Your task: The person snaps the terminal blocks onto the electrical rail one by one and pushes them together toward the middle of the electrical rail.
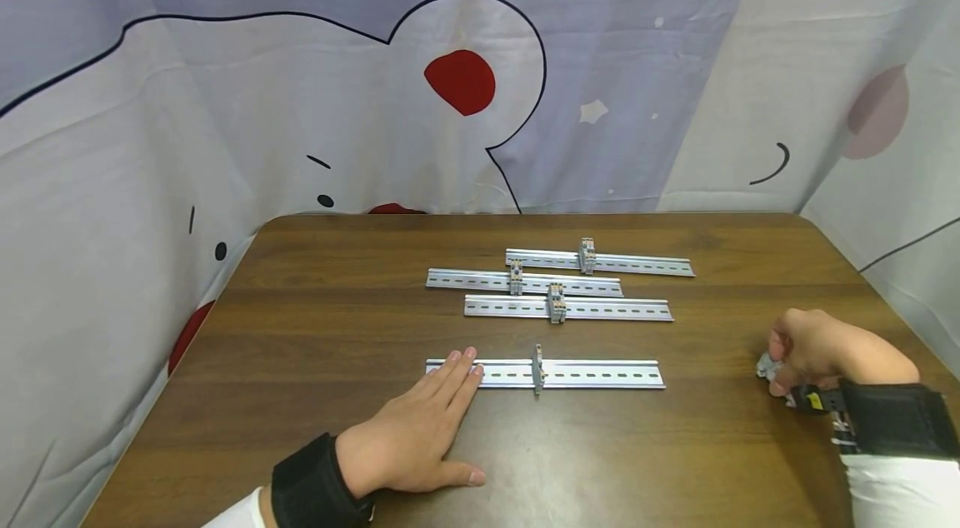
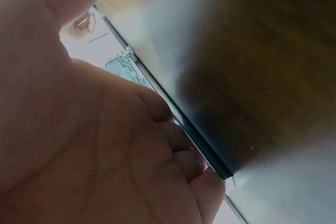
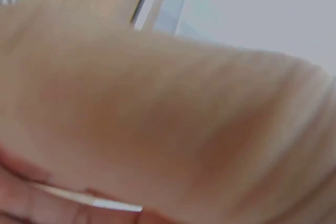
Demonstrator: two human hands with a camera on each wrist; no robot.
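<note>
My left hand (image 1: 408, 436) lies flat with straight fingers, its fingertips resting on the left end of the nearest slotted metal DIN rail (image 1: 600, 374). One thin grey terminal block (image 1: 537, 370) stands across the middle of that rail. From the left wrist, the palm (image 2: 105, 129) covers part of the rail, and the terminal block (image 2: 126, 69) shows beyond the fingers. At the table's right side, my right hand (image 1: 821, 349) has curled fingers around a small grey terminal block (image 1: 767, 366), partly hidden. The right wrist view is blurred and mostly filled by the hand (image 3: 157, 114).
Behind the nearest rail lie three more DIN rails: a front one (image 1: 510, 307), a middle one (image 1: 465, 278) and a rear one (image 1: 645, 265). Each carries grey terminal blocks near its middle. The brown wooden table (image 1: 300, 328) meets a printed curtain (image 1: 247, 112) at the back and sides.
</note>
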